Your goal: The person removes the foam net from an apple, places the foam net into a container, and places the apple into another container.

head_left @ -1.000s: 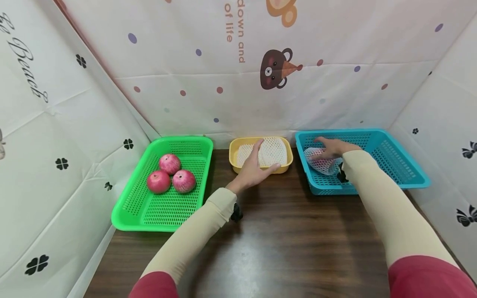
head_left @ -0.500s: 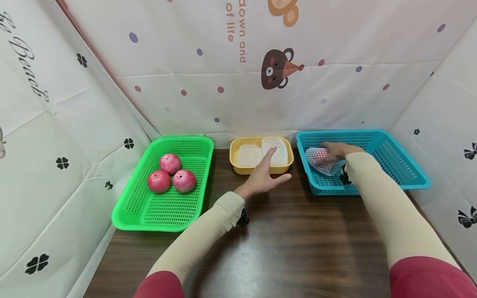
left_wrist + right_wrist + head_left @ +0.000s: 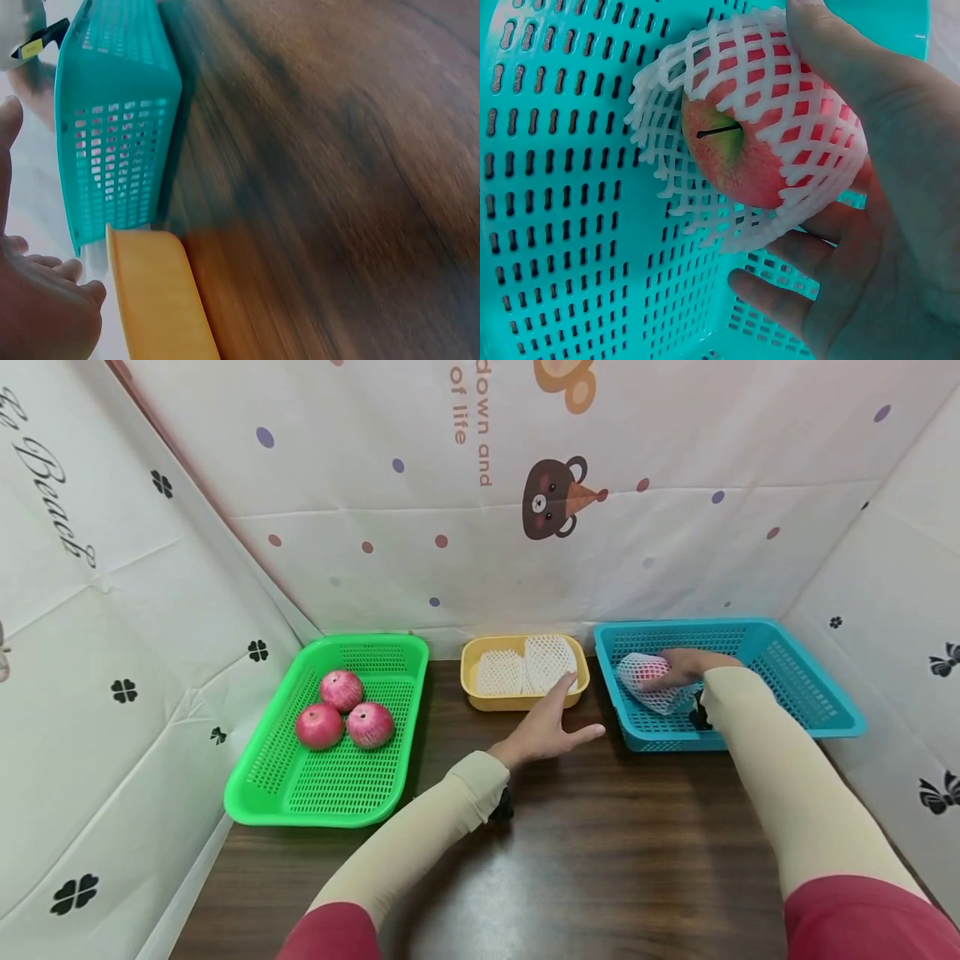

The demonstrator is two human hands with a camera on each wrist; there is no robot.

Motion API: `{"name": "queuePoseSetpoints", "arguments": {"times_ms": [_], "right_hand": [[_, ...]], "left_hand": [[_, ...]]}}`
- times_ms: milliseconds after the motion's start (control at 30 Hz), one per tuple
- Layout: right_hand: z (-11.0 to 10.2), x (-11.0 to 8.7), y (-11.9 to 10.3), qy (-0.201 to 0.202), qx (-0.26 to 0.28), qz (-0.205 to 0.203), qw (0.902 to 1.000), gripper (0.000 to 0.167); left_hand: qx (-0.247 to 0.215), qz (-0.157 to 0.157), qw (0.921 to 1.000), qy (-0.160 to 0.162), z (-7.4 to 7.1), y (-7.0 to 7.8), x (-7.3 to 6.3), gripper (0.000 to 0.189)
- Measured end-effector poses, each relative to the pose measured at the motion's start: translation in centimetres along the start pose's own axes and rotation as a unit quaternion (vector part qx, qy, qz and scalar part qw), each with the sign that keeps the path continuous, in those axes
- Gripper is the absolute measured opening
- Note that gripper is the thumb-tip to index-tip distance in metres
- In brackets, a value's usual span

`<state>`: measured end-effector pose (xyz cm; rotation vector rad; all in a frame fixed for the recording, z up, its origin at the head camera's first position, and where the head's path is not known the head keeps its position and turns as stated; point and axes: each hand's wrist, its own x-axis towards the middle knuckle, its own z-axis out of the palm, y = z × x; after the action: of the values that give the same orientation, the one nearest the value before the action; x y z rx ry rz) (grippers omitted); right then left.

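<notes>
An apple (image 3: 727,150) in a white foam net (image 3: 810,142) lies in the left part of the blue basket (image 3: 813,693). My right hand (image 3: 686,667) holds it, thumb over the near side of the net and some fingers behind and below, as the right wrist view shows. The apple's stem end faces out of the net's opening. My left hand (image 3: 543,727) hovers with fingers spread and thumb apart, just in front of the yellow tray (image 3: 502,702), holding nothing. Two flat white foam nets (image 3: 501,672) lie in that tray.
At the left stands a green basket (image 3: 330,789) with three red apples (image 3: 342,691) grouped near its upper left. All containers rest on a dark wooden table (image 3: 585,852) against a patterned white curtain (image 3: 360,468). Another curtain (image 3: 892,635) flanks the blue basket on the right.
My left hand has moved right and slightly nearer, from over the yellow tray to its front right. My right hand has shifted right around the netted apple, which has shifted slightly right and up.
</notes>
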<state>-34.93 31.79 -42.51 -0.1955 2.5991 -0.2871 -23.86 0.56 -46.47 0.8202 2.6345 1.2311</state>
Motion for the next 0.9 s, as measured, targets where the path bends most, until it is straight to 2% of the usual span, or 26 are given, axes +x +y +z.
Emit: {"name": "queuePoseSetpoints", "arguments": {"times_ms": [267,433,667,900], "right_hand": [[0.0,-0.5,0.5,-0.015,0.012,0.008,0.9998,0.120],[-0.1,-0.5,0.7,-0.008,0.003,0.008,0.9999,0.121],[-0.1,-0.6,0.7,0.000,-0.003,0.007,1.0000,0.119],[-0.2,-0.3,0.8,-0.006,-0.012,0.008,0.9999,0.117]], "left_hand": [[0.018,0.004,0.9991,-0.039,1.7,1.0,0.7,0.100],[0.018,0.001,0.9987,-0.048,2.2,1.8,1.0,0.098],[0.023,0.011,0.9987,-0.045,3.4,2.6,1.4,0.093],[0.022,0.016,0.9994,-0.021,4.5,2.9,1.4,0.086]]}}
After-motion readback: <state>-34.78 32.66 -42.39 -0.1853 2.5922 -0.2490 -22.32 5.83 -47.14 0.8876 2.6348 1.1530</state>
